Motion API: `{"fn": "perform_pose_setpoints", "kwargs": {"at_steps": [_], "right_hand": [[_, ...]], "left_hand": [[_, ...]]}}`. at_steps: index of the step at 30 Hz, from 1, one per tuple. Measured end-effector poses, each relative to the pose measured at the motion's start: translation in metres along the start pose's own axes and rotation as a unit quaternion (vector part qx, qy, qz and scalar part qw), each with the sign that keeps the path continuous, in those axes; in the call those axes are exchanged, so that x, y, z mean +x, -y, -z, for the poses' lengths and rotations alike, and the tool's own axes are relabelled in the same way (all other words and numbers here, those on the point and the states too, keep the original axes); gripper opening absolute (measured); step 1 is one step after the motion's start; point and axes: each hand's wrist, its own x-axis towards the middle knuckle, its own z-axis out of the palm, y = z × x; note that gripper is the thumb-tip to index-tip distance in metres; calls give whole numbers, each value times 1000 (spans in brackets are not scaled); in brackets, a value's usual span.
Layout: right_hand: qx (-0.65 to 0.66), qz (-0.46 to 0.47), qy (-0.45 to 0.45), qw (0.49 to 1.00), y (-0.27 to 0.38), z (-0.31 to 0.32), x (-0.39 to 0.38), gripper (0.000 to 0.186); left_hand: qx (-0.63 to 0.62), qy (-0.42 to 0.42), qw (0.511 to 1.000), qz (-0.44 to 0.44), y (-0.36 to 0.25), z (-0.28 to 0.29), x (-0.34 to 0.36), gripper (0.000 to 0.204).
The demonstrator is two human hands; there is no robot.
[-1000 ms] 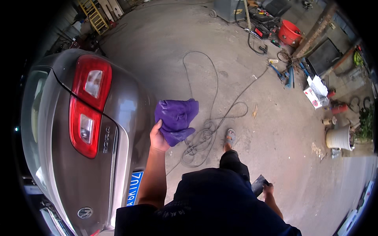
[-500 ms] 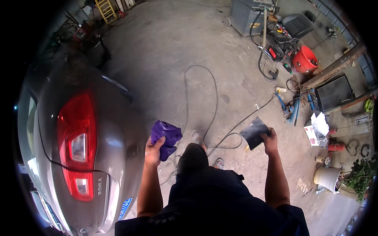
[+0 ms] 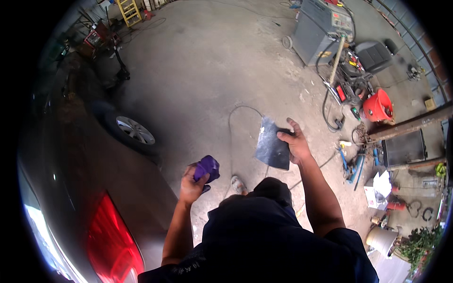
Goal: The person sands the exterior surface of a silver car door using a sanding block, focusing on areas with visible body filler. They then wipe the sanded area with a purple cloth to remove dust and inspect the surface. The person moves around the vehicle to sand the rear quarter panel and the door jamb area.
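Observation:
A bunched purple cloth is gripped in my left hand, held out in front of my body. My right hand holds a thin dark rectangular sheet by its right edge, thumb on top and a finger stretched away. The sheet's upper left part catches the light and looks scuffed. Left of me stands a grey-brown car, apart from both hands. Its red tail light and a wheel show.
A cable loops over the concrete floor. At the right are a grey wheeled machine, a red bucket, blue tools, a white box and a pale plant pot. A yellow ladder is far left.
I have walked forward along the car, and its wheel has come into view. My right hand has lifted the sheet and brought it inward. The cloth is bunched tighter in my left hand.

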Motion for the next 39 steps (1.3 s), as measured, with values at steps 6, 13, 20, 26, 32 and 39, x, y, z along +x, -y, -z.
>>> {"fn": "perform_pose_setpoints", "kwargs": {"at_steps": [6, 13, 20, 26, 32, 39], "right_hand": [[84, -250, 248, 932, -7, -62, 158, 25], [-178, 71, 565, 802, -24, -141, 331, 45], [-50, -348, 428, 833, 4, -249, 443, 62], [-223, -234, 469, 822, 5, -358, 493, 26], [-248, -155, 398, 869, -40, -468, 573, 16], [-324, -49, 278, 903, -13, -579, 692, 16]], "left_hand": [[41, 99, 994, -36, -16, 9, 145, 36], [-54, 168, 982, -65, 1, 40, 308, 38], [-148, 66, 975, 154, 55, 96, 395, 37], [-416, -61, 860, 289, 127, 131, 430, 30], [-384, -122, 872, 278, 225, 190, 483, 32], [-366, -248, 798, 410, 342, 280, 497, 31]]}}
